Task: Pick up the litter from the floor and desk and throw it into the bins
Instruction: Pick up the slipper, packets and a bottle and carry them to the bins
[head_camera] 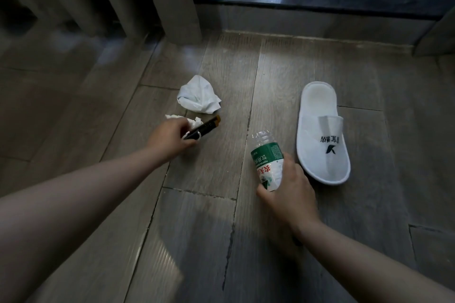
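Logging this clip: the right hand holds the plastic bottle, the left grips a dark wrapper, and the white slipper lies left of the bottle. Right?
No: the head view shows the white slipper right of the plastic bottle, not left. The right hand holds the bottle; the left hand grips the dark wrapper.

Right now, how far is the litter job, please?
Done: nothing is visibly binned, and no bin is in view. In hand: the left hand grips a dark wrapper, with white tissue at its fingers; the right hand holds a capless plastic bottle. Left: the crumpled white bag on the floor, then carrying everything to the bins.
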